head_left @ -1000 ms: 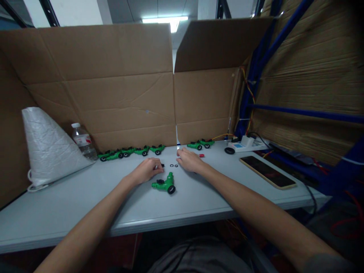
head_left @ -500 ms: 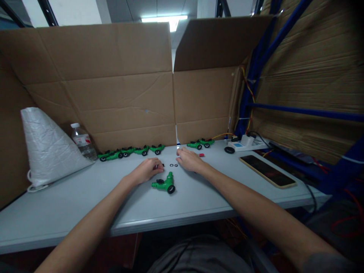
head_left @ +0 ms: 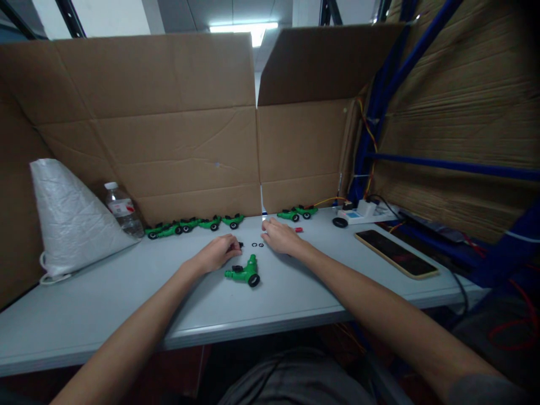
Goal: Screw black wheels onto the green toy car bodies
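On the white table a green plastic valve-like fitting (head_left: 242, 274) lies on its side, with a black lever and a black ring at its wider end. Just behind it is my left hand (head_left: 219, 251), its fingers pinched together. A small black part (head_left: 241, 244) shows at those fingertips. Two tiny black rings (head_left: 257, 244) lie between my hands. My right hand (head_left: 282, 235) rests on the table with curled fingers; what is under them is hidden. Beside its knuckles a small red piece (head_left: 299, 229) sticks out, and I cannot tell whether the hand holds it.
Along the cardboard wall (head_left: 189, 152) stand several green fittings (head_left: 210, 224) at left and two more (head_left: 297, 213) at right. A white bag (head_left: 76, 219) and a water bottle (head_left: 125, 211) are far left. A phone (head_left: 396, 253), power strip (head_left: 371, 212) and black disc (head_left: 340, 223) lie right.
My left hand has shifted very slightly, and a bit more of the small black part shows at its fingertips. My right hand and the green fitting have stayed in place.
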Available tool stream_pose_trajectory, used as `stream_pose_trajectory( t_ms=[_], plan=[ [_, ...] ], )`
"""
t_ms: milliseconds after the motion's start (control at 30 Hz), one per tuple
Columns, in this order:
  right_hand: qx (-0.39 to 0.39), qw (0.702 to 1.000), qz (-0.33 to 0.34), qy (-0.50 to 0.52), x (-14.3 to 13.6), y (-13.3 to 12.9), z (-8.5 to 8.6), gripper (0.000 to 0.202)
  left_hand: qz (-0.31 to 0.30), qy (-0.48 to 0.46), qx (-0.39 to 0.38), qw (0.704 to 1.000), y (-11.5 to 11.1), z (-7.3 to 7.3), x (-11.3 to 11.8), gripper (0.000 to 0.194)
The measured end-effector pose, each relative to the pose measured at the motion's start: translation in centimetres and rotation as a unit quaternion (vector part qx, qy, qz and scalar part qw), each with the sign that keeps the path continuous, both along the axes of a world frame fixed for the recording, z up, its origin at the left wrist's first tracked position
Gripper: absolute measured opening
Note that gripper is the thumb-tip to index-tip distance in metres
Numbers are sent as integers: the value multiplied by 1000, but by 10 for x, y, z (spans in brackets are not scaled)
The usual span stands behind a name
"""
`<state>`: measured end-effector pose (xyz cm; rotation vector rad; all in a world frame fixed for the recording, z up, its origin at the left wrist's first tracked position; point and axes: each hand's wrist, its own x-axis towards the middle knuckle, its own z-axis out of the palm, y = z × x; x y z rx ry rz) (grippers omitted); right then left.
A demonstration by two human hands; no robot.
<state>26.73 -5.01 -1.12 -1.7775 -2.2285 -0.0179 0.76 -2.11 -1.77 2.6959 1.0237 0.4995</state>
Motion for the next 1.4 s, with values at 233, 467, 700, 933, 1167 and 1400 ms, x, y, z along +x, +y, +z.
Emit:
stream_pose_trajectory(
  t_ms=[233,467,700,933,1167,1400],
  plan=[
    [2,1000,3,-1,1,1,-2,29,0,-1,10,1000,2,-4,-1,22],
    [-1,1000,3,7,-1,-1,0,28,34,34,33,998,0,-2,-2,32],
    [1,1000,3,11,-1,0,-1,27,27,142,110,983,-8,-5,2,33],
    [2,1000,5,7,-2,-2,-1,28,37,206,139,968,-19,1,9,39],
    [27,999,6,23,0,2,-2,25,39,153,116,981,-21,3,11,35],
    [120,962,198,148,-6,1,5,19,29,-130,-28,991,-16,9,20,45]
  ],
)
